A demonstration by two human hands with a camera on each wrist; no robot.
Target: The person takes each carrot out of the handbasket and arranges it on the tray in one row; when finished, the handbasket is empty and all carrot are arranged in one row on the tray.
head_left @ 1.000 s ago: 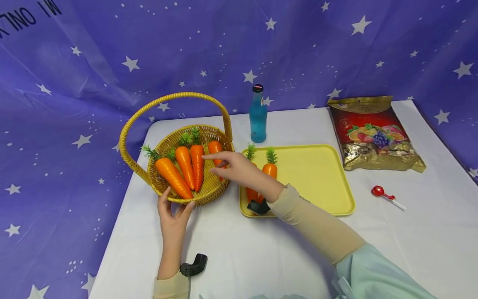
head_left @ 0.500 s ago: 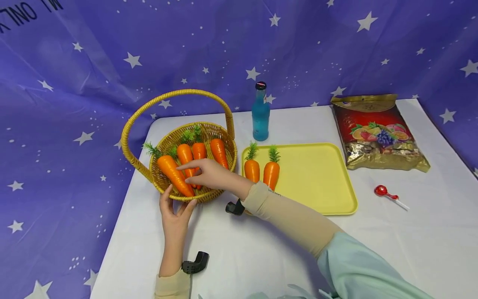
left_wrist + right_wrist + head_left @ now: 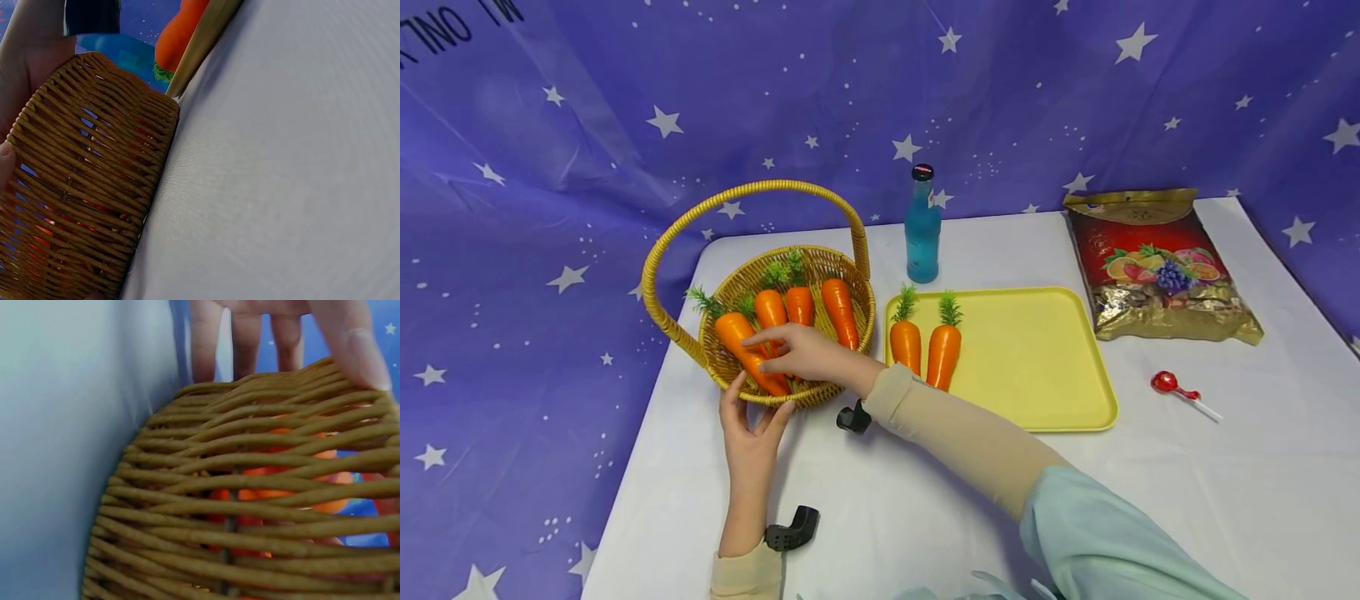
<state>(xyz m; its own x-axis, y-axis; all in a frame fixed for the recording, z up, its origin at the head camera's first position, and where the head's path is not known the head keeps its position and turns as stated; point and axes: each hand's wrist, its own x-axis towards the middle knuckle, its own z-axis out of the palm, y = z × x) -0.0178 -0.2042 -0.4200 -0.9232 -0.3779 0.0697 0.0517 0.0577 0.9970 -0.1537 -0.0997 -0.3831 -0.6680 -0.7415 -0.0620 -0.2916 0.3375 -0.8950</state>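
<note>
1. Behind you hangs nothing we can see; ahead, a purple backdrop (image 3: 587, 125) with white stars rises over a table (image 3: 1225, 500) laid in white.
2. At your left stands the basket (image 3: 811, 397), its tall handle upright. Four carrots lie inside, leaves mostly towards the far side.
3. The leftmost carrot (image 3: 731, 328) lies aslant in the basket: leafy end far and left, poking over the rim, pointed end near and to the right. It sits up and left of your right hand, whose fingertips are over its body; that hand is the nearer. Your left hand is outside the rim, by the pointed end.
4. That carrot looks glossy orange, smooth and tapered, with a frilly green top.
5. Your left hand (image 3: 754, 433) grasps the basket's near side, thumb and fingers spread along it.
6. Your right hand (image 3: 812, 354) reaches in from the right with thumb and forefinger a little apart; you cannot tell from here whether they pinch the carrot.
7. Two more carrots (image 3: 944, 354) lie side by side at the left end of the yellow tray (image 3: 1015, 358).
8. Behind the tray stands a blue bottle (image 3: 922, 237).
9. Furthest right: a red-and-gold bag (image 3: 1157, 267), with a lollipop (image 3: 1165, 382) nearer you.
</note>
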